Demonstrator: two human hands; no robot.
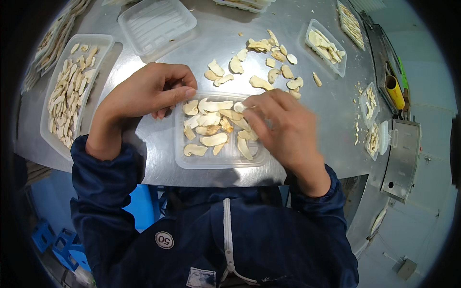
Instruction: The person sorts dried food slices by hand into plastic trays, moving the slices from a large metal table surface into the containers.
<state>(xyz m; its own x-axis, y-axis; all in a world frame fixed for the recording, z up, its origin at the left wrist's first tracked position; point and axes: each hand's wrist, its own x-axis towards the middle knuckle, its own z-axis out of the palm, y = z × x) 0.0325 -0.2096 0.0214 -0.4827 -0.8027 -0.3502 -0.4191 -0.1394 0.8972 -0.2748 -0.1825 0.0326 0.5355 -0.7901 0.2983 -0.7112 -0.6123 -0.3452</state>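
A clear plastic tray (218, 163) sits before me on the metal table, with pale dried mushroom slices (214, 139) laid in it. At its far left corner is my left hand (149, 91), fingers curled and thumb against the forefinger; whether anything is between them is hidden. My right hand (285, 125) reaches over the tray's right side, slightly blurred. Its fingertips pinch a small whitish mushroom slice (239, 107) near the far rim. Beyond the tray, loose mushroom slices (273, 76) lie scattered on the table.
To the left stands a tray full of slices (108, 45), with stacked filled trays (50, 43) behind it. An empty tray (156, 26) lies at the far side. Filled trays (326, 47) and small containers (372, 139) line the right. The table's near edge (216, 183) runs close to my body.
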